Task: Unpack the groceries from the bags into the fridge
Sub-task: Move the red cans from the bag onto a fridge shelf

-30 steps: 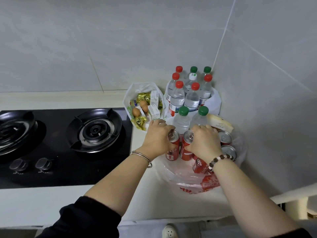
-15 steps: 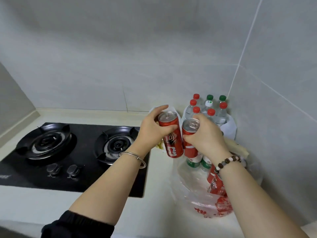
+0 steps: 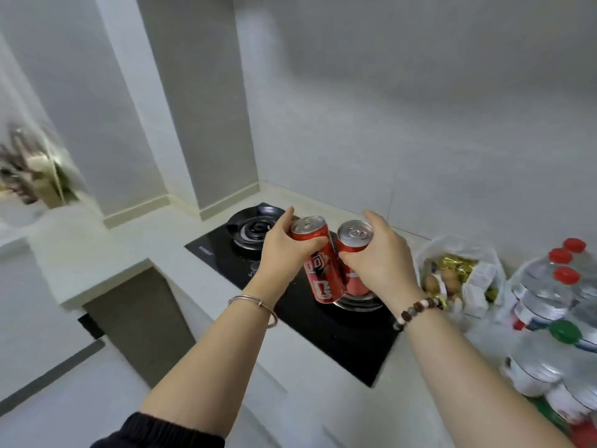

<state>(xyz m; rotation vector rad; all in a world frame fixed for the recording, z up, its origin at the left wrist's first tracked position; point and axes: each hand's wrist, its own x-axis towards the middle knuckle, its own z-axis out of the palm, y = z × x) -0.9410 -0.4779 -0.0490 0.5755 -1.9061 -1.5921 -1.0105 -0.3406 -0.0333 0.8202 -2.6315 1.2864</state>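
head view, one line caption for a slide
Left hand grips one red can, right hand a second can, above the gas hob; grocery bag and water bottles on the counter.

We are in a home kitchen. A black glass gas hob point(image 3: 326, 334) with a ringed burner point(image 3: 255, 229) sits sunk into a pale tabletop point(image 3: 97, 253), which runs along plain grey walls point(image 3: 420, 124). On the right, a plastic grocery bag point(image 3: 481, 279) holds eggs point(image 3: 431, 282), just beside a cluster of water bottles point(image 3: 546, 292) with red and green caps.
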